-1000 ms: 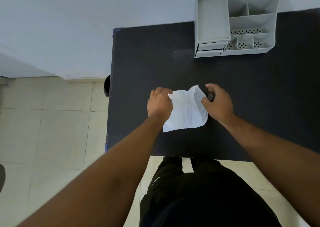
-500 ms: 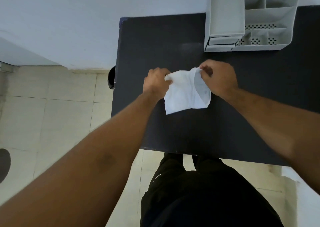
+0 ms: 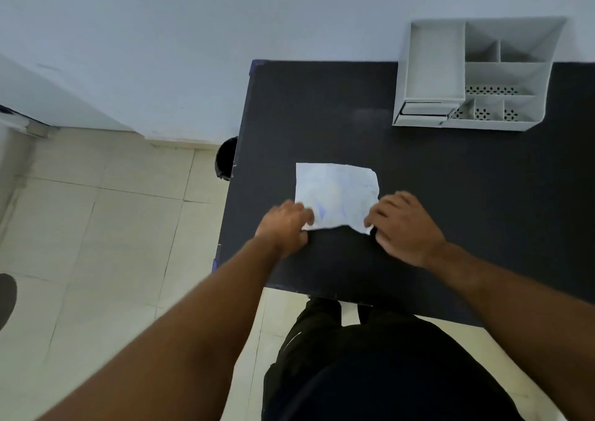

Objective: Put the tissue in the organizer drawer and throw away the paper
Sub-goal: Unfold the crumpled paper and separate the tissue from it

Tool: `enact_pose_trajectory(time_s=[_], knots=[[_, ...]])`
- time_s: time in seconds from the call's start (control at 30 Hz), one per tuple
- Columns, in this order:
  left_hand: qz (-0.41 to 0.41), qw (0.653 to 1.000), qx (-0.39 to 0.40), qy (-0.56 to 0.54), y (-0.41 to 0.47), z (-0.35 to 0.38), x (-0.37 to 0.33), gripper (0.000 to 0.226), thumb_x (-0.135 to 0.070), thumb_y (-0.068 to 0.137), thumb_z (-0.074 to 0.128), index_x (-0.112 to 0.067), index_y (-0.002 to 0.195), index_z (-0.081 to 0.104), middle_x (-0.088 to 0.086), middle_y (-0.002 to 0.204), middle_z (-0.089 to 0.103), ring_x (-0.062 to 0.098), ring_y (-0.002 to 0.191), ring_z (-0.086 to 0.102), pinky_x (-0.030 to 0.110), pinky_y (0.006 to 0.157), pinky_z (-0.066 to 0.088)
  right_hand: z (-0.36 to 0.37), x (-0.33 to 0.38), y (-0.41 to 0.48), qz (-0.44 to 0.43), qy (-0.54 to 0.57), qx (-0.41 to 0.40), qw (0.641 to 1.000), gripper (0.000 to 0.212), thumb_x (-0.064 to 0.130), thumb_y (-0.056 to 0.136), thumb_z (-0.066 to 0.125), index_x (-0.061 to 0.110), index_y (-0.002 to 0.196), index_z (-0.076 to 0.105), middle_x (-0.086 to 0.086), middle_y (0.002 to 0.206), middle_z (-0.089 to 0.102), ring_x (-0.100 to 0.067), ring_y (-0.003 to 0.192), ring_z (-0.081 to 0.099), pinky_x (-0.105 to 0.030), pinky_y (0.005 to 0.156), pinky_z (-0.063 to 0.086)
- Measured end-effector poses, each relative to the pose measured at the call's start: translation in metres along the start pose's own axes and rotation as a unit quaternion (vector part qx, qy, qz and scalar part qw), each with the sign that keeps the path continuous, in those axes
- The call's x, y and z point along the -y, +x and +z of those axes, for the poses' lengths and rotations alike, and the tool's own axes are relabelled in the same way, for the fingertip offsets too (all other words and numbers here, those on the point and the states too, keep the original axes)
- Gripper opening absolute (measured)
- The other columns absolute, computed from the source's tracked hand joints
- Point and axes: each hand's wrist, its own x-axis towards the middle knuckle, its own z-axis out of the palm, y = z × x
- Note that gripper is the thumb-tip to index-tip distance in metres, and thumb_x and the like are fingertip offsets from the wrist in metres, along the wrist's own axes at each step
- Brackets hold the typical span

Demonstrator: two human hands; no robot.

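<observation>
Tissue [image 3: 335, 195] lies flat on tabletop [image 3: 450, 195]. Left hand [image 3: 285, 227] and right hand [image 3: 402, 227] touch its near corners; grip indeterminate, blurred.

White tissue [image 3: 335, 193] flat on black table [image 3: 450, 179]; left hand [image 3: 283, 226] and right hand [image 3: 404, 227] fingers [image 3: 370, 219] pinching its near corners.

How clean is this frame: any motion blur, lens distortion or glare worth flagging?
Head view: the left hand is smeared by motion blur, the right hand is a bit sharper; the tissue and the organizer are fairly crisp. Wide-angle distortion splays the organizer's walls. Soft, even lighting; only a faint sheen on the dark table, no hard shadows.
</observation>
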Motion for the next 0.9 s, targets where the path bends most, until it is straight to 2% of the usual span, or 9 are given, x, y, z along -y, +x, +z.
enact_pose_trajectory(time_s=[0.1,0.27,0.4,0.5,0.57,0.63,0.73,0.8,0.9], knots=[[-0.028,0.997,0.045,-0.051,-0.014,0.017,-0.002,0.030,-0.040,0.091,0.058,-0.025,0.116,0.064,-0.003,0.111,0.062,0.018,0.105,0.057,0.034,0.085,0.050,0.010,0.005,-0.021,0.024,0.031,0.039,0.999,0.028,0.014,0.074,0.070,0.024,0.100,0.072,0.002,0.105,0.067,-0.025,0.107,0.061,-0.044,0.101,0.042],[-0.173,0.974,-0.030,-0.141,0.010,0.005,-0.005,0.020,-0.035,0.090,0.054,-0.027,0.102,0.067,-0.006,0.101,0.070,0.021,0.088,0.065,0.032,0.076,0.053,0.003,0.005,-0.003,0.189,0.109,0.011,0.976,0.036,0.018,0.088,0.060,0.023,0.123,0.064,0.002,0.123,0.060,-0.022,0.118,0.053,-0.039,0.099,0.044],[-0.280,0.925,-0.061,-0.250,0.042,-0.009,0.001,0.038,-0.039,0.090,0.057,-0.020,0.122,0.061,0.001,0.116,0.064,0.023,0.101,0.062,0.038,0.083,0.053,0.001,0.004,0.023,0.369,0.205,0.038,0.906,0.050,0.036,0.091,0.058,0.026,0.139,0.048,-0.003,0.139,0.053,-0.024,0.124,0.054,-0.041,0.096,0.048],[-0.328,0.893,-0.017,-0.308,0.056,-0.007,0.004,0.040,-0.040,0.090,0.059,-0.011,0.117,0.061,0.006,0.113,0.066,0.024,0.091,0.065,0.033,0.070,0.051,0.003,0.004,0.032,0.451,0.272,0.075,0.847,0.059,0.041,0.091,0.061,0.023,0.145,0.046,-0.002,0.131,0.060,-0.023,0.122,0.058,-0.037,0.095,0.047],[-0.352,0.863,-0.003,-0.362,0.061,-0.004,0.002,0.039,-0.041,0.092,0.061,-0.008,0.114,0.063,0.005,0.108,0.068,0.022,0.081,0.065,0.030,0.065,0.049,0.006,0.002,0.036,0.489,0.322,0.075,0.807,0.050,0.037,0.092,0.063,0.019,0.138,0.055,0.000,0.110,0.068,-0.021,0.113,0.063,-0.034,0.092,0.049],[-0.372,0.839,-0.009,-0.397,0.065,-0.002,0.001,0.034,-0.037,0.095,0.062,-0.007,0.111,0.067,0.006,0.105,0.070,0.020,0.076,0.064,0.030,0.066,0.050,0.011,-0.002,0.037,0.512,0.385,0.060,0.766,0.027,0.028,0.091,0.066,0.016,0.115,0.071,0.001,0.099,0.072,-0.018,0.097,0.068,-0.033,0.085,0.053],[-0.391,0.826,-0.024,-0.405,0.066,-0.003,-0.001,0.021,-0.026,0.096,0.064,-0.006,0.093,0.070,0.004,0.092,0.069,0.019,0.068,0.061,0.032,0.069,0.055,0.015,-0.005,0.036,0.530,0.440,0.056,0.723,0.016,0.021,0.091,0.068,0.009,0.097,0.076,0.002,0.089,0.071,-0.010,0.069,0.058,-0.028,0.066,0.048],[-0.395,0.821,-0.034,-0.412,0.066,-0.005,0.000,0.016,-0.024,0.094,0.067,-0.012,0.085,0.066,0.002,0.085,0.066,0.020,0.070,0.059,0.032,0.069,0.055,0.015,-0.006,0.036,0.537,0.440,0.057,0.718,0.014,0.021,0.090,0.070,0.009,0.095,0.074,0.002,0.091,0.070,-0.008,0.071,0.057,-0.026,0.063,0.046],[-0.396,0.806,-0.054,-0.437,0.065,-0.012,0.003,0.014,-0.025,0.090,0.075,-0.012,0.090,0.070,-0.002,0.088,0.069,0.017,0.079,0.066,0.028,0.070,0.053,0.011,-0.008,0.035,0.547,0.471,0.029,0.691,0.015,0.023,0.089,0.072,0.009,0.095,0.070,0.004,0.093,0.070,-0.009,0.078,0.059,-0.026,0.063,0.046]])
